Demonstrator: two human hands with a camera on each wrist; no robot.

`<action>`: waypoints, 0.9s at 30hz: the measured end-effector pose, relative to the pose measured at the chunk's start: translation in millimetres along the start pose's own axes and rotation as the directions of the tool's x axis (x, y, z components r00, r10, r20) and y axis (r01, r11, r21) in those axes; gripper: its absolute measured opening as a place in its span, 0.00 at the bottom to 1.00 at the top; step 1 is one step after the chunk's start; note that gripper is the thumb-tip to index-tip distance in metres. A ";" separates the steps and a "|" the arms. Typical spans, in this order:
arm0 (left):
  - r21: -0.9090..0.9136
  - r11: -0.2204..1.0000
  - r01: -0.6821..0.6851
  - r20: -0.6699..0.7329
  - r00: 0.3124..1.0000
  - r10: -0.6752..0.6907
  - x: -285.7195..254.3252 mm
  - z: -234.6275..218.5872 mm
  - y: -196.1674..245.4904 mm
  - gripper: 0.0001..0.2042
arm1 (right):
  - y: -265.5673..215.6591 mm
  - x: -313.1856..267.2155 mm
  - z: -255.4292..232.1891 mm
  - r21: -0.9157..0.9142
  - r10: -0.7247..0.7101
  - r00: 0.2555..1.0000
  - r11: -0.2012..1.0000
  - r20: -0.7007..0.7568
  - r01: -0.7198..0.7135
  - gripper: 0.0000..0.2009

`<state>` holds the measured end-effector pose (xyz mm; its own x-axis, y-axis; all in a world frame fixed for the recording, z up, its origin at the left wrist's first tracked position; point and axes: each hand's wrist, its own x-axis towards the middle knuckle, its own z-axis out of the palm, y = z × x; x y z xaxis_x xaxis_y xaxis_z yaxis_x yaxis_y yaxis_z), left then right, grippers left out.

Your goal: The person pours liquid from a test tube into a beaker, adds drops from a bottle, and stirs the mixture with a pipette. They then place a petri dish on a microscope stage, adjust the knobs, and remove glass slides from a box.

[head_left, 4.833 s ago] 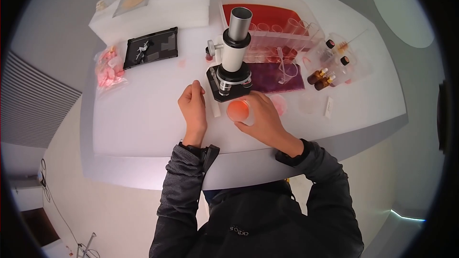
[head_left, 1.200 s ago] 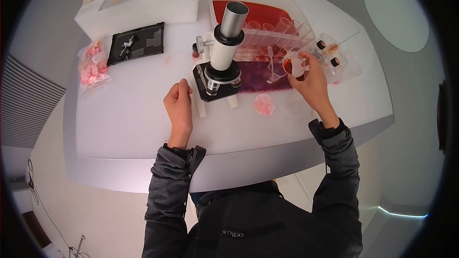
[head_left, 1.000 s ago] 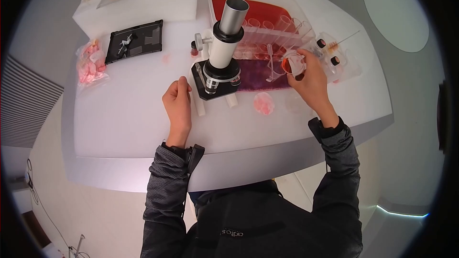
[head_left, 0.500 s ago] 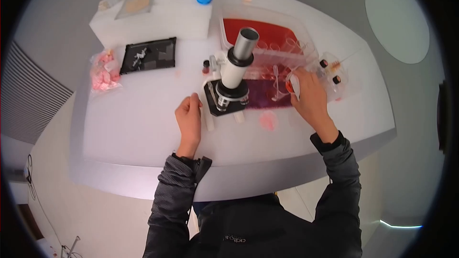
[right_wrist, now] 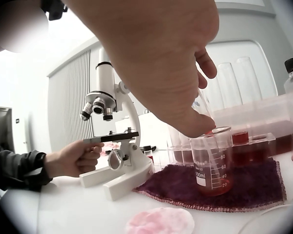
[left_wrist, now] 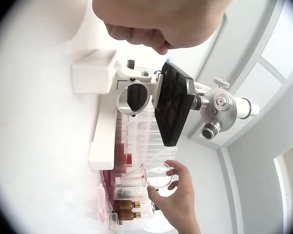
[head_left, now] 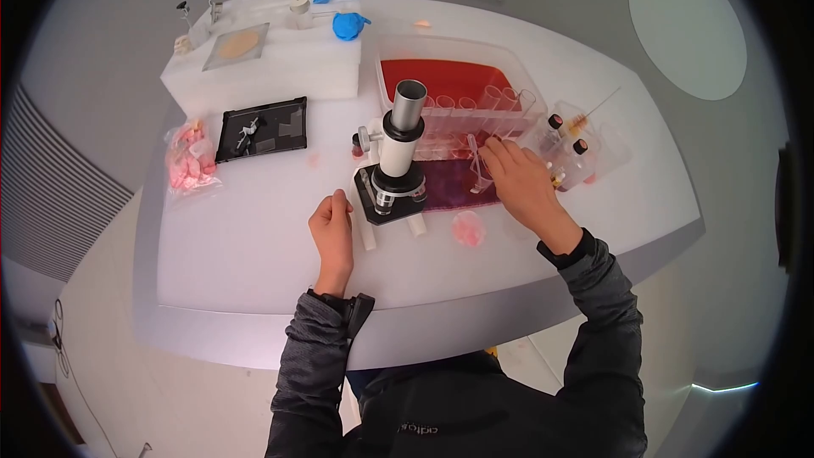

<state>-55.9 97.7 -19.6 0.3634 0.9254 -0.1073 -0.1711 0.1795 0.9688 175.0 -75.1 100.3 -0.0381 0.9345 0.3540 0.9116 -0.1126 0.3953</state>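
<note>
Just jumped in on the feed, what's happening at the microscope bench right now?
A person works at a white table. Their right hand reaches over a small clear glass beaker with a little red liquid, which stands on the dark purple cloth mat; whether the fingers grip the rim is unclear. The left hand, loosely curled, rests beside the base of the white and black microscope. A round pink pad lies on the table in front of the mat.

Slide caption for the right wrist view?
Right hand over a beaker on a purple cloth; left hand beside the microscope.
</note>
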 end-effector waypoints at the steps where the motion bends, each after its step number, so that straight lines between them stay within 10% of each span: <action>1: 0.002 1.000 -0.001 0.000 1.000 0.001 0.1 0.0 0.0 0.20 | -0.6 0.3 -0.6 0.004 -0.002 1.000 1.000 0.010 0.002 0.25; 27: -0.023 1.000 0.005 0.002 1.000 -0.005 4.8 -2.4 -6.8 0.17 | 4.9 -5.0 5.3 0.187 0.158 0.985 0.972 -0.074 -0.142 0.29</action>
<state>-55.1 101.7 -27.2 0.3664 0.9237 -0.1117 -0.1904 0.1919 0.9628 181.8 -78.5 95.9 0.0759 0.8775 0.4735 0.9680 -0.1787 0.1760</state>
